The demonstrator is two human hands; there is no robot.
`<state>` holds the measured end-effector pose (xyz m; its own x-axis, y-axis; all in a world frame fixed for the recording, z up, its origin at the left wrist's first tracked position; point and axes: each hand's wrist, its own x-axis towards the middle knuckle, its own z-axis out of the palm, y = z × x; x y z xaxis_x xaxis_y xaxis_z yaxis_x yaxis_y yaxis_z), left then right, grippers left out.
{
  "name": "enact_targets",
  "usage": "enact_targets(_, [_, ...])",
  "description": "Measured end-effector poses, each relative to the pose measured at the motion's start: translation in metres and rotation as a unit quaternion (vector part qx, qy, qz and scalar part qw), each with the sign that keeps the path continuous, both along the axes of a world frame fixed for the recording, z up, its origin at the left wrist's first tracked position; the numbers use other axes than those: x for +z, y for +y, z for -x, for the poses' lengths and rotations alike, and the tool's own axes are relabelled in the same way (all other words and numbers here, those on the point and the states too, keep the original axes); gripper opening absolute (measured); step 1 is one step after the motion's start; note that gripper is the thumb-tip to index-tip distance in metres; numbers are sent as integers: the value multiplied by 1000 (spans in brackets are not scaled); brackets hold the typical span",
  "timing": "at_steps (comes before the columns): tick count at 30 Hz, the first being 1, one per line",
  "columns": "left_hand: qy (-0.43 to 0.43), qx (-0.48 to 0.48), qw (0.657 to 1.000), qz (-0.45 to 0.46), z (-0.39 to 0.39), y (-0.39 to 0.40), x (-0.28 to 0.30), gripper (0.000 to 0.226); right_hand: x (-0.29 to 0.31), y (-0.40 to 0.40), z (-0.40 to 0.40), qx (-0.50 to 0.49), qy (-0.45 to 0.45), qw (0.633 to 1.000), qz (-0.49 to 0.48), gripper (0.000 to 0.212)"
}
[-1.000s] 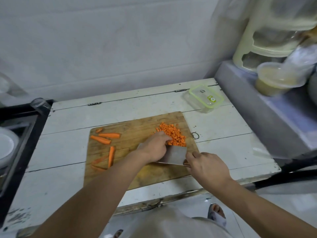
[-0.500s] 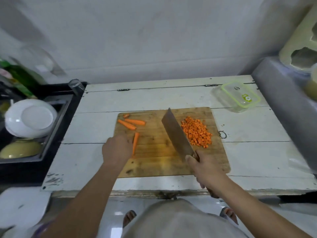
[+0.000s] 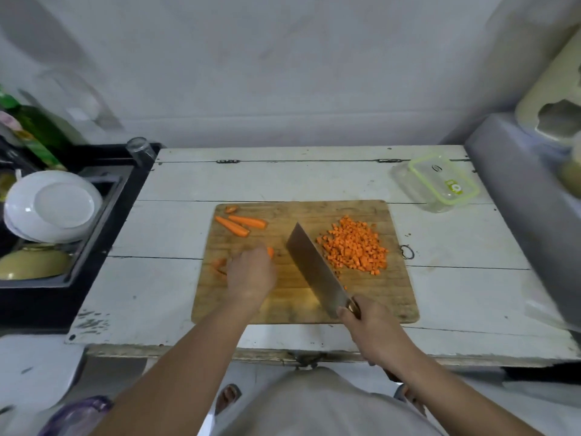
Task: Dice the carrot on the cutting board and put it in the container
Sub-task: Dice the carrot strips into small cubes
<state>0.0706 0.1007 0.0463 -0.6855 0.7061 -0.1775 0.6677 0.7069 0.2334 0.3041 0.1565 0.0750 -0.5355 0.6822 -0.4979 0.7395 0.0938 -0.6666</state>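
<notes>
A wooden cutting board [image 3: 386, 297] lies on the white table. A heap of diced carrot [image 3: 353, 245] sits on its right half. Two long carrot strips [image 3: 240, 225] and a small end piece lie at its far left corner. My left hand [image 3: 251, 273] rests on the board's left half, closed over a carrot strip whose orange tip shows at the fingers. My right hand [image 3: 369, 325] grips the handle of a cleaver [image 3: 314, 269], its blade angled across the board's middle, left of the dice. A clear container with a green-rimmed lid [image 3: 440, 182] stands at the far right.
A black sink [image 3: 103, 196] on the left holds white plates [image 3: 52, 206] and a yellowish bowl. A glass [image 3: 140, 149] stands at its corner, green bottles behind. A grey ledge [image 3: 515, 190] rises along the table's right side. The table's front edge is close to my body.
My left hand left the diced heap, moved to the board's left half and closed on a carrot strip. The cleaver turned from flat beside the dice to angled across the middle.
</notes>
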Motion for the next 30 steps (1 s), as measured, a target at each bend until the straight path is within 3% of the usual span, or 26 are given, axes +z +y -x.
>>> enact_targets(6, [-120, 2, 992, -27, -35, -7, -5, 31, 1, 44, -21, 61, -75, 988, -122, 29])
enact_targets(11, [-196, 95, 973, -79, -28, -16, -5, 9, 12, 76, -28, 101, -68, 978, -169, 26])
enact_targets(13, [-300, 181, 929, -115, -23, -20, -2, 10, 9, 73, -25, 85, -25, 985, -147, 29])
enact_targets(15, [-448, 287, 833, -154, -24, -15, 1, 15, 2, 62, -19, 46, 26, 993, -105, 25])
enact_targets(17, [-503, 347, 773, -169, -25, -7, -7, 22, -4, 52, -9, 23, 54, 995, -81, 18])
enact_targets(21, [-528, 341, 758, -172, -37, 10, -9, 23, -9, 36, 1, 65, -2, 987, -145, 9])
enact_targets(24, [-564, 352, 725, -181, -45, 15, -11, 30, -4, 29, 1, 102, -28, 983, -148, 10])
enact_targets(25, [-541, 330, 752, -184, -47, 13, -13, 26, -2, 28, 0, 114, -37, 981, -151, 11])
enact_targets(28, [-284, 155, 925, -200, -46, -16, -33, 14, 0, 25, -3, 129, -57, 974, -180, 15])
enact_targets(30, [-114, 9, 966, -230, -49, -36, -44, 11, 1, 24, -2, 123, -71, 973, -182, 16])
